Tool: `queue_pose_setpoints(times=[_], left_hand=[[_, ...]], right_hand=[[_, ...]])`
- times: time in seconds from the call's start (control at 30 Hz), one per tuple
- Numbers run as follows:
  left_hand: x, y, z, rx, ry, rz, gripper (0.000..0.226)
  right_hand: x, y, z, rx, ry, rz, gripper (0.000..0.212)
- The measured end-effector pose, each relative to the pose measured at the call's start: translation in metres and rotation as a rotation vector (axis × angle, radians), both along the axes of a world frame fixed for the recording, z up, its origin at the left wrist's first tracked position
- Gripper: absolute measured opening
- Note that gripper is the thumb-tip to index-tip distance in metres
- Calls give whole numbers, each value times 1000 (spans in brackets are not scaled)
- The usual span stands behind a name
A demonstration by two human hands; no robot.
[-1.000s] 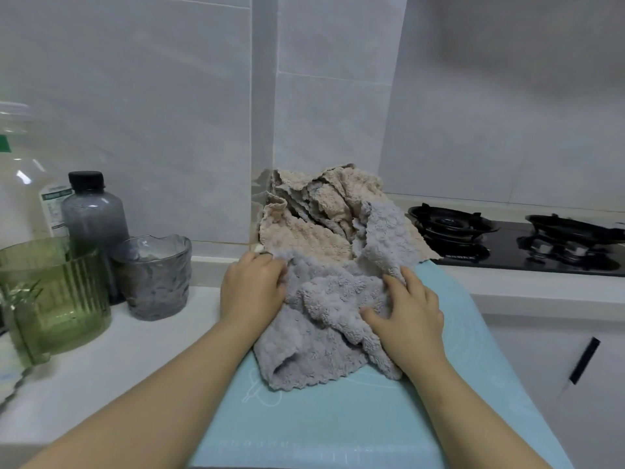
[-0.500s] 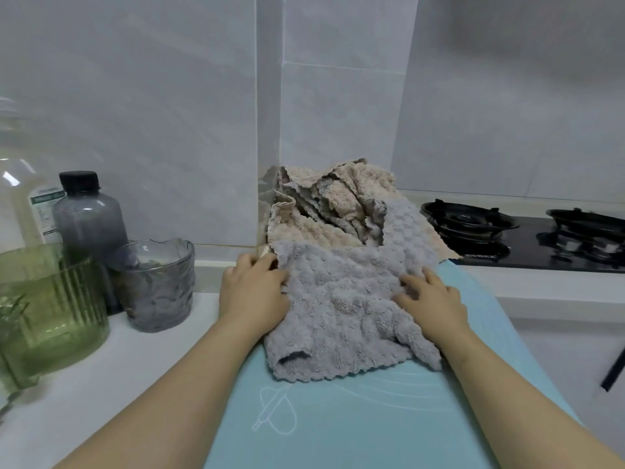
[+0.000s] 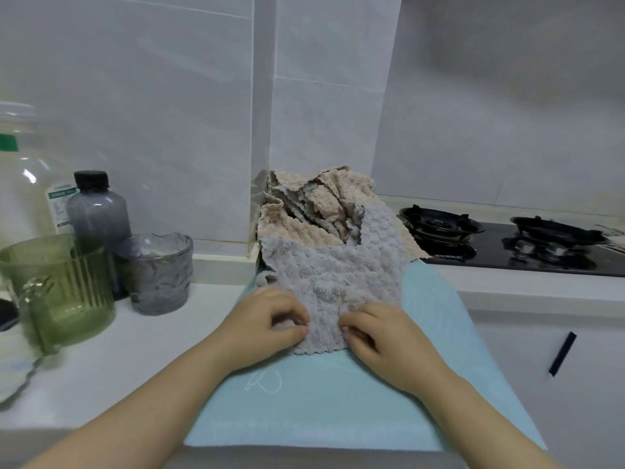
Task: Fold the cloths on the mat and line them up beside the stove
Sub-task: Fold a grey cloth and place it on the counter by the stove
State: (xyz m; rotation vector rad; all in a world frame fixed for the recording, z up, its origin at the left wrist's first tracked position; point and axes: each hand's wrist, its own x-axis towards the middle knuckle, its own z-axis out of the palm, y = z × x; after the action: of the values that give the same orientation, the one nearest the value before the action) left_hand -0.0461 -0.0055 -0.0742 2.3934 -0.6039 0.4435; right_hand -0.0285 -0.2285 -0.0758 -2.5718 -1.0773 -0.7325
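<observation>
A grey fleecy cloth (image 3: pixel 334 275) lies spread on the light blue mat (image 3: pixel 324 407), its far end draped up over a heap of beige cloths (image 3: pixel 314 204) against the wall corner. My left hand (image 3: pixel 267 323) and my right hand (image 3: pixel 382 340) sit close together at the cloth's near edge, fingers curled and pinching the fabric. The black gas stove (image 3: pixel 507 242) lies to the right of the heap.
On the white counter at the left stand a green ribbed glass jug (image 3: pixel 57 289), a dark grey bottle (image 3: pixel 98 221), a smoky glass cup (image 3: pixel 157 272) and a large clear bottle (image 3: pixel 23 184). A cabinet front with a dark handle (image 3: pixel 561 353) is at the lower right.
The grey cloth was bunched and is now spread flatter. Both hands moved from its sides to its near edge, coming close together and pinching it.
</observation>
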Motion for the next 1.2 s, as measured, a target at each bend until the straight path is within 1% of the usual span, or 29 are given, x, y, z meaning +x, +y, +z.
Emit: queue_pose_setpoints(times=[0.07, 0.1, 0.13, 0.2, 0.23, 0.3, 0.4, 0.47, 0.57, 0.63, 0.67, 0.73, 0.8, 0.87, 0.9, 0.93, 1.0, 1.07, 1.13, 1.2], left_hand=[[-11, 5, 3, -61, 98, -34, 31], [-15, 7, 4, -90, 160, -44, 30], [-18, 10, 5, -98, 205, -47, 31], [-20, 15, 5, -42, 228, -22, 30], [-21, 16, 5, -10, 218, -2, 31], [-22, 16, 5, 21, 169, 51, 31], [-23, 13, 4, 1, 73, 151, 21], [-26, 13, 3, -57, 72, 204, 17], [-28, 14, 3, -240, 63, 272, 16], [-31, 14, 4, -353, 21, 275, 14], [-31, 14, 4, -339, -7, 273, 14], [-32, 14, 3, -203, -14, 225, 21], [-32, 13, 4, 6, 50, 143, 34], [-30, 12, 2, 188, 79, 129, 51], [-29, 12, 2, 211, 70, 150, 53], [-29, 13, 0, 195, 34, 184, 48], [-29, 15, -3, 173, -82, 274, 27], [-32, 19, -5, 193, -157, 336, 13], [-35, 25, -6, 251, -215, 281, 17], [-41, 30, -4, 340, -310, 179, 25]], right_hand=[[-4, -3, 3, 162, 165, -58, 32], [-4, -4, 4, 215, 214, -85, 33], [-4, -3, 4, 216, 211, -104, 36], [-7, -1, 3, 94, 189, -156, 46], [-8, 0, 2, 41, 194, -187, 46], [-11, 0, 3, 22, 195, -216, 38], [-11, 0, 3, 19, 139, -222, 30], [-12, -1, 2, 23, 80, -226, 24], [-13, -2, 1, 94, -33, -234, 20], [-15, -1, 1, 170, -89, -243, 27], [-16, 0, 3, 194, -125, -241, 29], [-21, 2, 5, 184, -148, -245, 25], [-26, 2, 8, 110, -35, -248, 20], [-26, 1, 8, 23, 44, -270, 29], [-25, 0, 7, -9, 60, -274, 33], [-25, -1, 7, -19, 64, -273, 33], [-26, -4, 6, -7, 72, -275, 29], [-28, -11, 4, -6, 94, -288, 33], [-33, -21, 4, -5, 126, -315, 38], [-42, -34, 4, -20, 177, -329, 36]])
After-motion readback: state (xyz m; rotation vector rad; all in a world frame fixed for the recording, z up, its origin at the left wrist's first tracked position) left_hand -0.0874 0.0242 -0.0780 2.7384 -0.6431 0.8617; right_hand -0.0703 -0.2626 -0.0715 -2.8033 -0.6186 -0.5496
